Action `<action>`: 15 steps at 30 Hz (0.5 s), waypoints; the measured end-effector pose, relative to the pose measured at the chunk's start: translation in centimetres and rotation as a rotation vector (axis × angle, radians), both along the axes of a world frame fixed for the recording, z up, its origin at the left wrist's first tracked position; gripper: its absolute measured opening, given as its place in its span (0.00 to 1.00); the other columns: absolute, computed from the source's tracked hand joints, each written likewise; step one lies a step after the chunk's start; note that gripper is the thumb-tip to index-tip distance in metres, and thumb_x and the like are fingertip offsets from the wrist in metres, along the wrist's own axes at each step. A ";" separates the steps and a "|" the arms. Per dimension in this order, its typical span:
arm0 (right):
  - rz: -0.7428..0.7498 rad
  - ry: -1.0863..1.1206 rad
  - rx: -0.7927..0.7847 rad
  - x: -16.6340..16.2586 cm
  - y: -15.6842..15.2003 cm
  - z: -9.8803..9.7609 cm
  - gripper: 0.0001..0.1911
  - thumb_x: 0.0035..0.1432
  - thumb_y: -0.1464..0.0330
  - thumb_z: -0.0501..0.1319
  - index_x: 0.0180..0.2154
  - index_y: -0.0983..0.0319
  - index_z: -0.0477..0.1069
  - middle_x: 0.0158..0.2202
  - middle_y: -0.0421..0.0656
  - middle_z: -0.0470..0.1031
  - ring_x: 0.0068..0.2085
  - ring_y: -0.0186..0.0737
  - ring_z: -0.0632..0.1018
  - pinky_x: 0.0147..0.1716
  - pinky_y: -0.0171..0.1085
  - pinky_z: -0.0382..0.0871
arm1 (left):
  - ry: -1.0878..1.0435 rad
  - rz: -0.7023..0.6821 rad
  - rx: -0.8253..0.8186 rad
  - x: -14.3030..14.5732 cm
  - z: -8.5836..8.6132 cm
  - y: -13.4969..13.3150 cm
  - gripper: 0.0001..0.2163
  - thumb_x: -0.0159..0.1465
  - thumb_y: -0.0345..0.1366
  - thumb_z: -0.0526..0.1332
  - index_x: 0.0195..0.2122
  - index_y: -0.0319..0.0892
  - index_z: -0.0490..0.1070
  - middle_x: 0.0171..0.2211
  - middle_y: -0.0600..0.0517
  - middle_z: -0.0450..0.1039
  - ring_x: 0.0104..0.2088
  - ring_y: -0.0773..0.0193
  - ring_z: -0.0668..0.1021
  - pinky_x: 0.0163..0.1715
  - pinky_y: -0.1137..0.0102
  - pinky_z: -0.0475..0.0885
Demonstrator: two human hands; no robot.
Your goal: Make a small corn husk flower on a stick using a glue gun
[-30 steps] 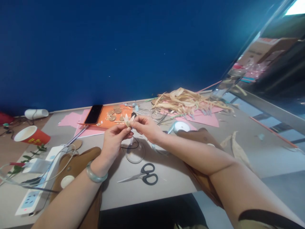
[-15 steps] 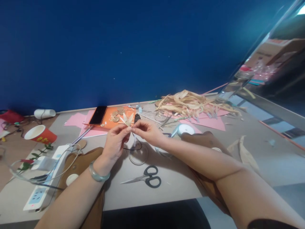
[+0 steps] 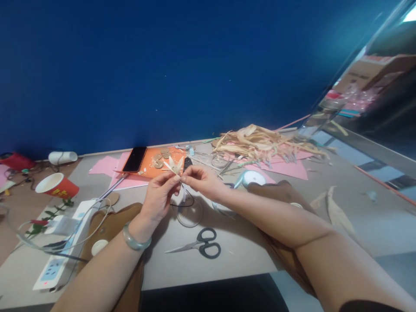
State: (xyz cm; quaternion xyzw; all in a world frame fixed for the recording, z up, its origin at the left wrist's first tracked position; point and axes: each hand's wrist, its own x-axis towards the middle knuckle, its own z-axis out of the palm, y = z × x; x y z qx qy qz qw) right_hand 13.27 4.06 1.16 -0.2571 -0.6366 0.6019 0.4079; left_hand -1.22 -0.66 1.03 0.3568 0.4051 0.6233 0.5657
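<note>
Down to the base of the pale petalled piece [image 3: 176, 165] the right hand [image 3: 205, 183] has been brought, having been held beside its petals a second ago, and now the petals are seen fanned upward. Tight work here! By the left hand [image 3: 160, 194] the piece is clamped low, between thumb and forefinger, in mid-air over the table [image 3: 247, 260]; a grip at the base, it would seem, so that the petals are left uncovered while the piece is kept steady. On the right hand, thumb and forefinger are pinched together just beside the left thumb; whether the base itself or a fine thread is caught there cannot be told. Both wrists are kept low, probably for steadiness.

Below, the scissors [image 3: 204, 245] are laid with blades pointed left and handles turned toward the right side, a placing that looks handy for the right hand. Close by the right forearm, the ribbon spool [image 3: 252, 178] is parked, likely for easy reach. Farther back, the dried husks [image 3: 255, 141] are heaped on pink paper [image 3: 296, 167], perhaps so that the loose strips are kept together. On the left, the phone [image 3: 134, 159] is rested on an orange sheet [image 3: 150, 154], out of the hands' way.
</note>
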 end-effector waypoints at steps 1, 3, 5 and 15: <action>0.003 -0.011 0.008 0.0 0.1 0.0 0.18 0.50 0.55 0.66 0.27 0.64 0.67 0.20 0.34 0.66 0.20 0.26 0.61 0.21 0.30 0.54 | -0.007 0.000 0.004 0.0 -0.1 0.1 0.09 0.49 0.36 0.72 0.25 0.38 0.74 0.18 0.57 0.67 0.20 0.75 0.68 0.20 0.78 0.63; 0.008 -0.062 0.052 0.1 0.5 0.1 0.19 0.52 0.54 0.65 0.27 0.64 0.67 0.18 0.33 0.63 0.20 0.26 0.61 0.21 0.30 0.54 | -0.020 0.015 0.014 -0.1 -0.3 0.2 0.09 0.50 0.36 0.72 0.27 0.38 0.75 0.19 0.56 0.69 0.20 0.75 0.69 0.20 0.78 0.64; -0.043 -0.142 0.149 0.5 1.4 0.2 0.19 0.54 0.54 0.63 0.27 0.64 0.68 0.18 0.34 0.63 0.21 0.28 0.62 0.22 0.31 0.55 | -0.034 0.050 0.024 -0.3 -0.4 0.5 0.09 0.49 0.35 0.72 0.29 0.38 0.76 0.22 0.55 0.72 0.20 0.74 0.70 0.20 0.78 0.64; -0.239 -1.305 0.745 2.9 6.5 -0.8 0.10 0.55 0.65 0.60 0.36 0.64 0.75 0.39 0.51 0.77 0.40 0.47 0.76 0.37 0.38 0.63 | -0.072 0.249 0.053 -2.0 -0.2 1.9 0.13 0.46 0.35 0.73 0.30 0.37 0.75 0.28 0.50 0.79 0.19 0.75 0.72 0.17 0.78 0.63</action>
